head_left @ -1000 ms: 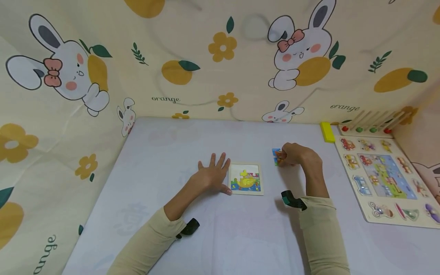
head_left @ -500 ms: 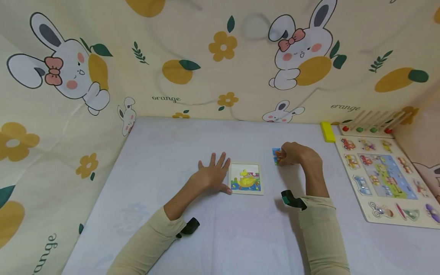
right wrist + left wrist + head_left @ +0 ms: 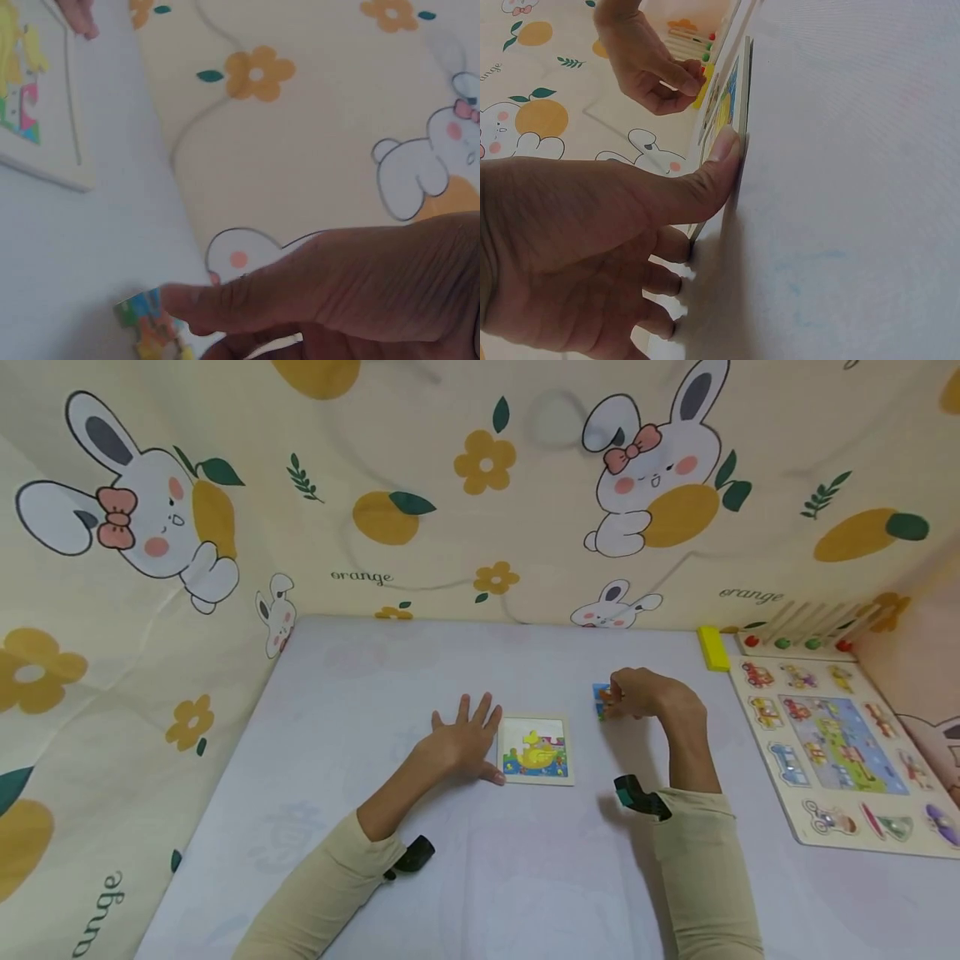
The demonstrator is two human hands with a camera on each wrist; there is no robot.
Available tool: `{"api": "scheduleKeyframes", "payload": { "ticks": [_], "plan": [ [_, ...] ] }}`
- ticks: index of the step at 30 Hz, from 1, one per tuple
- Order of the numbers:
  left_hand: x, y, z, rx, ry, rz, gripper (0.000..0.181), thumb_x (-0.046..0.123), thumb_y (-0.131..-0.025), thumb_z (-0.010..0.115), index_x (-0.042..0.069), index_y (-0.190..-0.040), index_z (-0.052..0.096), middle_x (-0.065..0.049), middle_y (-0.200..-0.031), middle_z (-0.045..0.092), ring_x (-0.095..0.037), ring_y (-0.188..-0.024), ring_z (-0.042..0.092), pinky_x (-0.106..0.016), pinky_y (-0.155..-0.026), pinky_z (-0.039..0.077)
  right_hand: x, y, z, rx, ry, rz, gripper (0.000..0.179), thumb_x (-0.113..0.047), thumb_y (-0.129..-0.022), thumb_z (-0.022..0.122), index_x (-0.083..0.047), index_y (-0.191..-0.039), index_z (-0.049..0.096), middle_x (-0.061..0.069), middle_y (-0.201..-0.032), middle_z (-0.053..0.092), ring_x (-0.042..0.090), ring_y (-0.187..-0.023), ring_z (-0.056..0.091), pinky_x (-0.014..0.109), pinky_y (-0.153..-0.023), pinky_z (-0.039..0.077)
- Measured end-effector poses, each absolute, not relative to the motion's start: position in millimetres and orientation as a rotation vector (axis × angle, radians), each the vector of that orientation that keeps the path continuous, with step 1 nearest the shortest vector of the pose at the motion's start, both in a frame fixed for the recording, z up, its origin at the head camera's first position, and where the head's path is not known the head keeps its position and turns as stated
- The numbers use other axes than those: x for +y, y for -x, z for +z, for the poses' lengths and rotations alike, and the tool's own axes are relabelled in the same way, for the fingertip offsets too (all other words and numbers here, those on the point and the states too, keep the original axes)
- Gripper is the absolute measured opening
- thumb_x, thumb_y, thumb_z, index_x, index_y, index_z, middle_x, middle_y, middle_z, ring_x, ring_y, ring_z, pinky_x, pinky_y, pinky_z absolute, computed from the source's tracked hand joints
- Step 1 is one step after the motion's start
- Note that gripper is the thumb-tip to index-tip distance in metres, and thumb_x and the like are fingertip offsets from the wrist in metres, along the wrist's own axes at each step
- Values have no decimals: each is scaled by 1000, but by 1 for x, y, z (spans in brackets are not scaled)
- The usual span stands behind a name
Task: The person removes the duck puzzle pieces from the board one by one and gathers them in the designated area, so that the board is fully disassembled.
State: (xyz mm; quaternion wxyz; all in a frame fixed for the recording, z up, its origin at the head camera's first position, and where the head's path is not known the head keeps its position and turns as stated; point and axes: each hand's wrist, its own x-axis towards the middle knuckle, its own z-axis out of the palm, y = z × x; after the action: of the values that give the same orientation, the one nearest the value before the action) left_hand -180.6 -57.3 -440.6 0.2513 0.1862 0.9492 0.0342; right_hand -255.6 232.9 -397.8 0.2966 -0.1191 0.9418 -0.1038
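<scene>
A small square puzzle tray (image 3: 569,752) with a partly filled yellow duck picture lies mid-table. My left hand (image 3: 459,747) lies with spread fingers at the tray's left side, and its thumb touches the near left edge; the left wrist view shows that thumb (image 3: 724,146) against the rim. Right of the tray, my right hand (image 3: 637,695) bends down with curled fingers over loose, colourful puzzle pieces (image 3: 600,703). In the right wrist view, its thumb (image 3: 195,301) pinches at a puzzle piece (image 3: 154,319); the fingertips underneath are mostly hidden.
A large wooden board of vehicle pictures (image 3: 787,814) lies on the right. Behind it stand a yellow block (image 3: 713,649) and a rack with pegs and beads (image 3: 798,647). A printed rabbit-and-orange cloth (image 3: 420,460) hangs along the table's back and left.
My right hand has shifted very slightly up and left over the loose pieces. The left hand and the duck puzzle tray stay in place.
</scene>
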Motion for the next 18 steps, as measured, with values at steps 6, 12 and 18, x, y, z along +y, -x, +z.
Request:
{"api": "scheduleKeyframes", "payload": {
  "ticks": [6, 12, 18],
  "plan": [
    [-59, 181, -440, 2586, -504, 91, 112, 58, -89, 77, 13, -169, 13, -11, -178, -2, -43, -165, 1, -76, -121, 25, 220, 249, -385, 2516, 461, -332, 22, -23, -99, 70, -5, -108, 62, 10, -94, 65, 24, -87, 57, 34, -74, 46],
    [-59, 182, -442, 2576, -509, 91, 112, 58, -89, 76, 13, -169, 12, -11, -178, -2, -43, -165, 0, -77, -120, 24, 196, 240, -379, 2497, 612, -372, 26, -24, -100, 71, -3, -114, 64, 10, -95, 65, 20, -85, 58, 32, -74, 48],
    [-59, 182, -442, 2576, -506, 76, 113, 60, -88, 75, 14, -169, 12, -10, -179, -2, -43, -165, 1, -77, -120, 25, 167, 231, -379, 2445, 724, -383, 29, -22, -99, 72, -1, -118, 65, 9, -94, 63, 19, -85, 57, 30, -74, 48]
  ]
}}
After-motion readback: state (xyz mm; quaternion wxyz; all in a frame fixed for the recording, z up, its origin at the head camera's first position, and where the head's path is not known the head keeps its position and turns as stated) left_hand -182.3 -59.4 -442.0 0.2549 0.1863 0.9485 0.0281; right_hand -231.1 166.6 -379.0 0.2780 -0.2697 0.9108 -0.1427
